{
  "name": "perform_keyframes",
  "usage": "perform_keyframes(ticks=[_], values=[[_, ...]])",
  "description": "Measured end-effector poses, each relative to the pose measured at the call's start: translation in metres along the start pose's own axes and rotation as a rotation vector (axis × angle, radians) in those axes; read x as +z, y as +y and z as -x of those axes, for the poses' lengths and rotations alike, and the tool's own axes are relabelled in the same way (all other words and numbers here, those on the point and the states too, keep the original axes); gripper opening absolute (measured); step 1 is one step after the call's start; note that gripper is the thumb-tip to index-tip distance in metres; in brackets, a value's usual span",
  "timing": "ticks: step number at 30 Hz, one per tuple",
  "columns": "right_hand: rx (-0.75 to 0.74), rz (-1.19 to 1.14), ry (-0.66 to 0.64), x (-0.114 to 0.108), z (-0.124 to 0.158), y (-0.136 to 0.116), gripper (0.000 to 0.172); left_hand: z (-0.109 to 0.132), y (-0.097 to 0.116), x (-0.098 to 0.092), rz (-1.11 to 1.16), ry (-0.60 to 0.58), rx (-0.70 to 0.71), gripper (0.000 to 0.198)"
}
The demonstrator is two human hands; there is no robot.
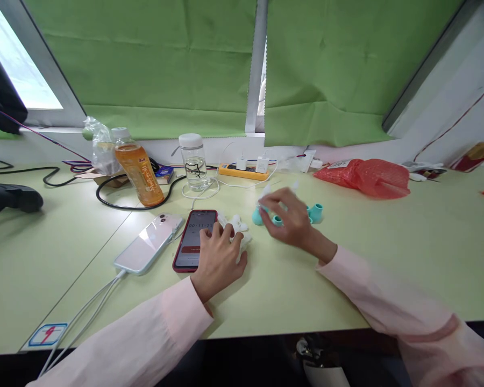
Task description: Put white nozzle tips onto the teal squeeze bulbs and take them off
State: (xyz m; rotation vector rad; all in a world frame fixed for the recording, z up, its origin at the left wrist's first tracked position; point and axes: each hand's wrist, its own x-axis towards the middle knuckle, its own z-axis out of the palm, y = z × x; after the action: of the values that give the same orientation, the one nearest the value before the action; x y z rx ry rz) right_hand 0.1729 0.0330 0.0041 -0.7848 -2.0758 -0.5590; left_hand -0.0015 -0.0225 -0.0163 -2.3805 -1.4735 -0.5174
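Note:
My left hand (220,258) lies with curled, spread fingers over the right edge of a red-cased phone (187,239) that shows a timer. White plastic pieces (237,223) sit just beyond and beside its fingertips. My right hand (286,217) hovers with thumb and forefinger close together at a small white piece (263,203), slightly blurred. Around and behind it on the table stand several teal pieces (315,213), partly hidden by the hand.
Left of the red-cased phone lies a pale phone (149,243) with cables. Behind are an orange drink bottle (139,169), a clear bottle (195,164) and a yellow power strip (243,172). A red plastic bag (365,177) lies at the back right.

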Motion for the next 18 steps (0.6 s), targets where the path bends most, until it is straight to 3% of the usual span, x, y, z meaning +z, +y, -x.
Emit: perform_keyframes(ticks=[3,9,13,18], values=[[-0.164,-0.088,-0.214,0.008,0.018,-0.022,0.017,0.001,0.000,0.005,-0.055,-0.070,0.011,0.023],[-0.081,-0.105,-0.518,0.026,0.036,-0.034,0.021,0.000,-0.004,0.012,-0.078,-0.100,0.026,0.020],[0.016,-0.127,-0.499,0.020,0.040,-0.030,0.020,-0.001,-0.004,0.014,-0.043,-0.106,0.066,0.018],[0.102,-0.270,-0.265,0.008,0.056,-0.028,0.020,0.000,-0.002,0.018,-0.010,-0.067,0.127,0.022]])
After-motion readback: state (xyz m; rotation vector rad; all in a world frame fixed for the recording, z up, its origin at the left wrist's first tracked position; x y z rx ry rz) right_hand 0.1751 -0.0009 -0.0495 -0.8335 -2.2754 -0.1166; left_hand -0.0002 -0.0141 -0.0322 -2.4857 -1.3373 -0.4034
